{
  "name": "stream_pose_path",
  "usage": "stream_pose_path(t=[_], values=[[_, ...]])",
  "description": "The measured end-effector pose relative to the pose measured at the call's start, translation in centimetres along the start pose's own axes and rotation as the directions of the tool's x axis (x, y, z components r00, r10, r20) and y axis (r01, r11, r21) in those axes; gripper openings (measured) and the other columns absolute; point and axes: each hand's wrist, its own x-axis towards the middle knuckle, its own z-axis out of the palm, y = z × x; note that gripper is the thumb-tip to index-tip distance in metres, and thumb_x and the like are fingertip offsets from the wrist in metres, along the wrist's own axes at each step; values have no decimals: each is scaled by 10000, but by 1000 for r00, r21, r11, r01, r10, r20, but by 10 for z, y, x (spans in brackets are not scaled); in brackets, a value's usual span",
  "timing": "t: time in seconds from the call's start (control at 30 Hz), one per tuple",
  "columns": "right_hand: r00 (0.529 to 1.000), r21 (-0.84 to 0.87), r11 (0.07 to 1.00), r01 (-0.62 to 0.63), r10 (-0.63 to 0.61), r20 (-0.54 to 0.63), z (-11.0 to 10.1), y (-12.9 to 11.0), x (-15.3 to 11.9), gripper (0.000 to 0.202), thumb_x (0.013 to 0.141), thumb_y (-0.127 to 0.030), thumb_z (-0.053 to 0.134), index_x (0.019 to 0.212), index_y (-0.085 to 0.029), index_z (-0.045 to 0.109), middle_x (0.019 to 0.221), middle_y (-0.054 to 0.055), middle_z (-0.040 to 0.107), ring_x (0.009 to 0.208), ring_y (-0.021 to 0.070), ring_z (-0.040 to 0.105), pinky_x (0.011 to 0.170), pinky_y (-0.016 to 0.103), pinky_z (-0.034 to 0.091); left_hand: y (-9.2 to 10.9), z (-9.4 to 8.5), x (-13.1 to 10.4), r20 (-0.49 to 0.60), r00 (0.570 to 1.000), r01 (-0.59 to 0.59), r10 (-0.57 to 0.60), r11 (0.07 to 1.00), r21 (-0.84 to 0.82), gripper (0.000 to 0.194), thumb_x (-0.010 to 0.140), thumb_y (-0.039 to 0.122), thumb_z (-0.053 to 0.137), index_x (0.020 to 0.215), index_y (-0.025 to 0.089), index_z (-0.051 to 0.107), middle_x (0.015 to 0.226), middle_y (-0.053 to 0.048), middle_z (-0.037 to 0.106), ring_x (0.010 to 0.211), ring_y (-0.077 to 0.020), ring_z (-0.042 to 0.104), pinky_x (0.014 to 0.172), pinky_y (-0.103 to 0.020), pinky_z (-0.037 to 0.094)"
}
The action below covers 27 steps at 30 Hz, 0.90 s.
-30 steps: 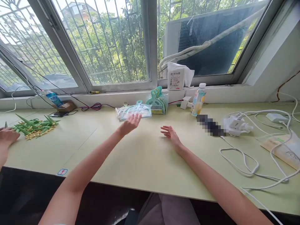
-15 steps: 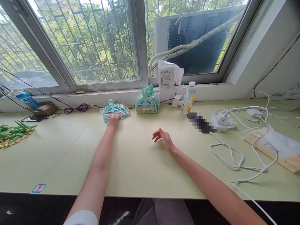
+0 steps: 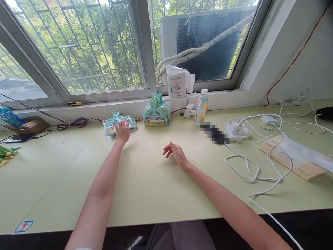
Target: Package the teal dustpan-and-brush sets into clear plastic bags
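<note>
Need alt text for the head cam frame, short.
A person's left hand rests flat on a bagged teal brush set lying near the window at the back of a pale green table, while the right hand lies loosely open on the table. Behind are a standing stack of teal brush sets, a drink bottle and white cables.

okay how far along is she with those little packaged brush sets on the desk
Early. Done: nothing visibly moved. In hand: the left hand rests on the flat packet by the window; the right hand lies empty on the desk. Left: the upright stack of sets, untouched.
</note>
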Motion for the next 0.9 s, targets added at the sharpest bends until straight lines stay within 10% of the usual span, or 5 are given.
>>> stream_pose_path(t=[0.2, 0.37, 0.47, 0.67, 0.9], values=[[1000, -8, 1000, 10, -10, -4, 0, -3, 0, 579, 838, -677, 428, 772, -156, 672, 684, 58, 693, 537, 145, 622, 614, 292, 490, 62, 37, 42, 191, 966, 251, -177, 829, -501, 628, 808, 225, 570, 1367, 110, 307, 1431, -219, 362, 1361, -291, 322, 1101, -430, 265], [999, -3, 1000, 22, -22, -26, 2, -3, 4, 595, 836, -685, 408, 750, -153, 660, 657, 57, 681, 507, 143, 613, 566, 285, 485, 85, 51, 61, 279, 892, 450, -357, 769, -455, 549, 788, 270, 621, 1269, 162, 381, 1278, -201, 532, 1214, -319, 493, 974, -449, 356], [997, 0, 999, 35, -35, -64, 2, -4, 7, 576, 846, -663, 408, 712, -156, 649, 611, 45, 659, 482, 137, 599, 544, 277, 481, 88, 46, 60, 201, 885, 465, -420, 813, -351, 359, 794, 332, 608, 1099, 188, 487, 1155, -180, 601, 1166, -355, 509, 918, -463, 364], [981, -32, 999, 38, -43, -192, -17, -2, 20, 534, 851, -617, 418, 682, -160, 637, 611, 42, 651, 469, 133, 590, 524, 268, 483, 90, 20, 35, 182, 972, 226, -151, 816, -531, 169, 753, 335, 598, 745, 205, 490, 784, -46, 613, 797, -224, 598, 731, -315, 421], [943, -314, 950, 10, -113, -313, -33, 0, 23, 312, 914, -390, 385, 825, -207, 622, 773, 3, 708, 533, 119, 628, 631, 257, 490, 115, -17, -17, 258, 914, 376, -314, 414, -829, 272, 709, 274, 618, 937, 223, 480, 763, -12, 630, 651, -170, 603, 592, -261, 448]])
